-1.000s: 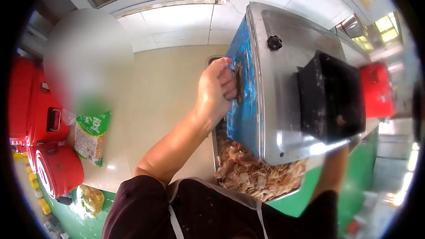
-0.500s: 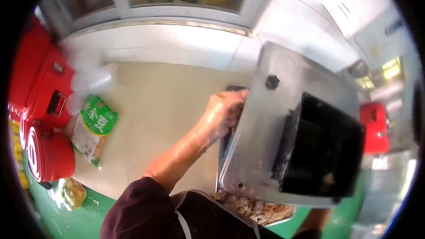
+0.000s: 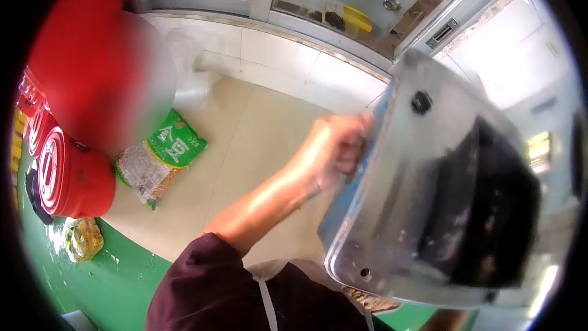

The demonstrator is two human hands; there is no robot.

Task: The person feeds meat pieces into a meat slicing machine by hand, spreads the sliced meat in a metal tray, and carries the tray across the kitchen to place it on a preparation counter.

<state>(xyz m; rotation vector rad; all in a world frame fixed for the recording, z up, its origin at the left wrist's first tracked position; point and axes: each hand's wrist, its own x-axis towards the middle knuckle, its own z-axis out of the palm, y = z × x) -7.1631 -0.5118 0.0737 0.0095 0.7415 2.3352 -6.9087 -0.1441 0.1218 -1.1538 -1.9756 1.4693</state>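
Observation:
My left hand (image 3: 346,147) is closed, its fingers curled at the blue side panel (image 3: 358,175) of a metal-topped machine (image 3: 404,208). What the fingers grip there is hidden. A black square chute (image 3: 490,208) stands up from the metal top, which also bears a black knob (image 3: 421,102). My right forearm (image 3: 450,320) shows below the machine's near edge; the hand itself is hidden behind the machine. Part of a heap of brownish sliced food (image 3: 370,300) peeks out under the near edge.
On the beige table (image 3: 245,141) lies a green-and-clear bag of beans (image 3: 162,158). A lidded red bucket (image 3: 76,175), a bagged yellow-green item (image 3: 82,239) and a blurred red shape (image 3: 92,61) stand left. Behind is a tiled wall (image 3: 275,64) below a window.
The view has turned, so the machine, bag and bucket sit differently in it. My left hand remains at the machine's side, its blue panel now showing more. Less of the sliced food shows.

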